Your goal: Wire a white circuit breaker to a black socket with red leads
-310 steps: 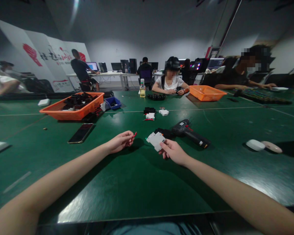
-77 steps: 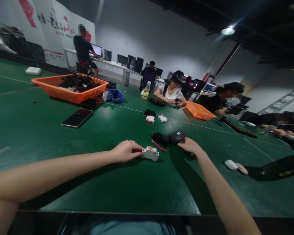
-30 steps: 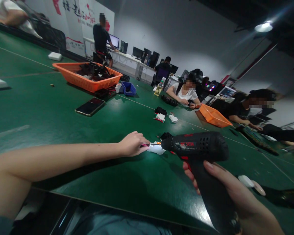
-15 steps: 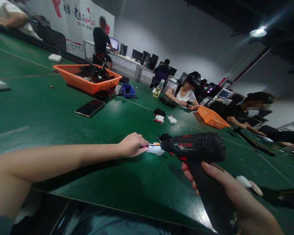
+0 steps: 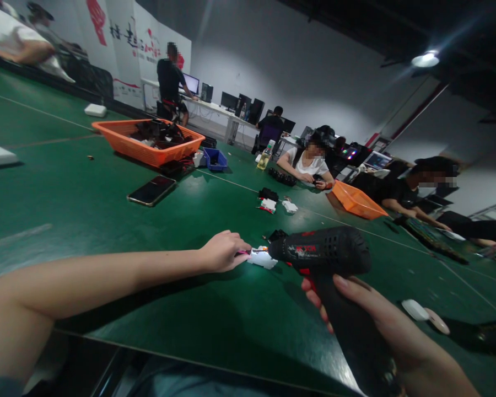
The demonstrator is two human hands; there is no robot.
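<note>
My right hand (image 5: 380, 331) is wrapped round the grip of a black electric screwdriver (image 5: 322, 255) with red lettering, its nose pointing left at a small white breaker-like part (image 5: 263, 258) on the green table (image 5: 107, 220). My left hand (image 5: 223, 252) rests on the table just left of that part, fingers closed in a pinch on a thin red wire (image 5: 244, 252) that runs into the part. A small black part (image 5: 278, 235) lies just behind the white one.
A phone (image 5: 152, 190) lies to the left. Behind it stand an orange basket (image 5: 146, 144) of dark parts and a blue bin (image 5: 215, 159). More small parts (image 5: 268, 201) lie mid-table. Across sit other people, beside another orange basket (image 5: 357, 201). White oval objects (image 5: 415, 310) lie at right.
Over the last second the hands hold their grips with the driver nose at the white part; the view has shifted slightly. Earlier the right hand picked the driver up from the table.
</note>
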